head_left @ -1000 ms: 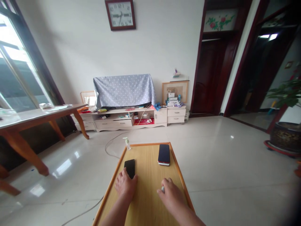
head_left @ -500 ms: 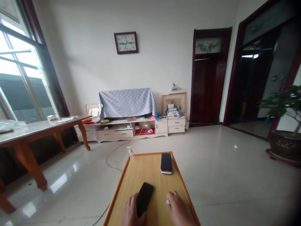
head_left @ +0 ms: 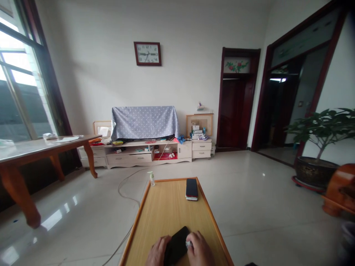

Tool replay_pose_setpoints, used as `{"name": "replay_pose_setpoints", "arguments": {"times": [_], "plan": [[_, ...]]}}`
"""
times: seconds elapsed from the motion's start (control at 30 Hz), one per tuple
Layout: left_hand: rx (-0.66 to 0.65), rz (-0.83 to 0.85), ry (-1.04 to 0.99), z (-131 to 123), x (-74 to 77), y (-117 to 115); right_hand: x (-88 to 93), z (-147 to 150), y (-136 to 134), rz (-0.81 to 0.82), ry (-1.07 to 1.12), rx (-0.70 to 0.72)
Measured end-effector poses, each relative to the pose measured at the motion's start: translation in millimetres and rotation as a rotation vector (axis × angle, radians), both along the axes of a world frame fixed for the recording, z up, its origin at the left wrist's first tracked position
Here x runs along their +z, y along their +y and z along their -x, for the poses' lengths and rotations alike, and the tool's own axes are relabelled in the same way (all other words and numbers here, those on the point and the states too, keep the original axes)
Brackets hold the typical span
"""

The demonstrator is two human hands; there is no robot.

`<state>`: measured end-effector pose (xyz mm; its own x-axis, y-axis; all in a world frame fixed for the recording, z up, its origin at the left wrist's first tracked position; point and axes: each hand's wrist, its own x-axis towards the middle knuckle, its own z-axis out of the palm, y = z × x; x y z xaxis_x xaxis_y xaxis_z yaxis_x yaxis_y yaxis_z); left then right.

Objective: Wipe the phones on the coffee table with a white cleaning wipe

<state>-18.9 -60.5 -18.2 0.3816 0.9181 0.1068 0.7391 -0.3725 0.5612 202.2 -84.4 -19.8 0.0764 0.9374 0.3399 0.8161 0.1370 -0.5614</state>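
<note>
A black smartphone point(head_left: 176, 246) lies tilted at the near end of the small wooden table point(head_left: 166, 203), its far end angled to the right. My left hand point(head_left: 156, 253) grips it along the left edge, fingers closed on its side. Curled at the phone's right edge is my right hand point(head_left: 199, 249), pinching a small whitish wad point(head_left: 189, 244) against or just over the screen. What the wad is made of is too small to tell, and the phone's lower end runs out of view.
Stacked phones point(head_left: 191, 189) lie at the table's far right corner. A clear pump bottle point(head_left: 151, 179) with a pale green top stands at the far left corner. A cable point(head_left: 122, 192) runs over the floor on the left. A potted plant point(head_left: 316, 170) stands at right.
My right hand has moved left with the whitish wad, from beside the phone to its right edge. The phone has shifted slightly lower and right in view. The camera view has turned right.
</note>
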Motion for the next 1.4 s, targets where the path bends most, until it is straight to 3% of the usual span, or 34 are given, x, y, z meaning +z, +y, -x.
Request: {"name": "replay_pose_setpoints", "arguments": {"times": [0.23, 0.57, 0.73, 0.87, 1.1, 1.23, 1.4], "plan": [[0.166, -0.057, 0.145, 13.0, 21.7, -29.4, 17.2, 7.3, -17.0, -0.016, 0.004, -0.027], [0.216, -0.087, 0.15, 9.3, 39.8, -65.5, 25.6, 31.3, -22.4, -0.004, -0.043, -0.031], [0.223, -0.121, 0.121, 11.8, 38.2, -69.0, 23.1, 66.5, -50.7, 0.02, -0.096, 0.129], [0.223, -0.132, 0.087, 13.9, 33.4, -69.9, 22.1, 68.1, -73.6, 0.038, -0.136, 0.256], [0.228, -0.138, 0.096, 15.4, 34.4, -72.5, 34.6, 33.9, -64.6, 0.097, -0.229, 0.168], [0.231, -0.115, 0.128, 15.3, 38.1, -74.4, 34.4, 41.0, -59.2, 0.089, -0.226, 0.12], [0.236, -0.111, 0.142, 14.7, 38.9, -74.5, 25.3, 58.5, -71.2, 0.084, -0.237, 0.214]]}}
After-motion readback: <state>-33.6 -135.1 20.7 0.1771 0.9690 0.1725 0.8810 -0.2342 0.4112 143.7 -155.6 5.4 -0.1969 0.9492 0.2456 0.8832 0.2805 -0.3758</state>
